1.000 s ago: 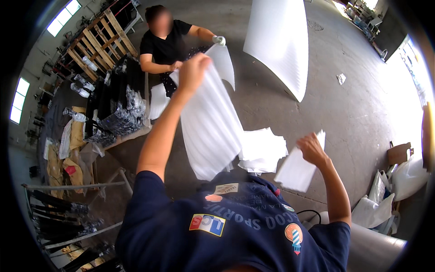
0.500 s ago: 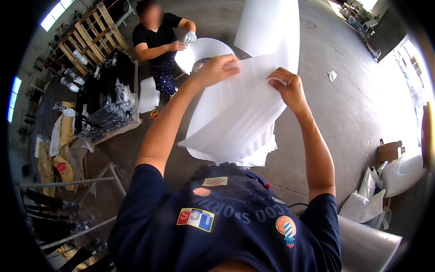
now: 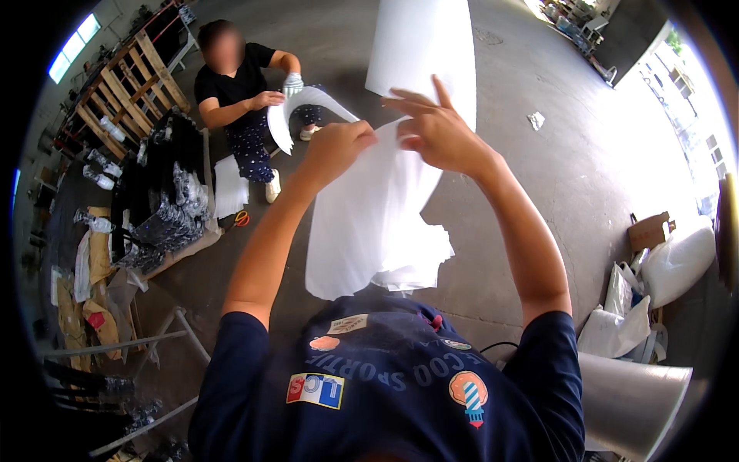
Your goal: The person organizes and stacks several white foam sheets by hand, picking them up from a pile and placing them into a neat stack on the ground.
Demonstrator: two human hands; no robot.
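Note:
A thin white foam sheet (image 3: 346, 223) hangs in front of my chest, its lower end curling near my shirt. My left hand (image 3: 336, 156) is closed at the sheet's upper left edge, with fingertips and thumb pinched together and slightly blurred. My right hand (image 3: 443, 135) is raised beside the sheet's upper right part, fingers spread and holding nothing. Behind both hands a big roll of white foam (image 3: 419, 54) extends away from me. More white foam sheets (image 3: 419, 258) lie bunched below the hanging one.
At the far left a co-worker (image 3: 239, 92) handles a curved white foam strip (image 3: 279, 123). Scissors with orange handles (image 3: 242, 219) lie near a stack of black wrapped parts (image 3: 162, 177) and a wooden pallet (image 3: 127, 85). Right are white sacks (image 3: 677, 262), a cardboard box (image 3: 650, 231) and a clear film roll (image 3: 635, 400).
My right hand has let go of the sheet and moved left toward my left hand, fingers spreading. The sheet's diagonal fold has dropped to hang down. The co-worker's foam has swung lower.

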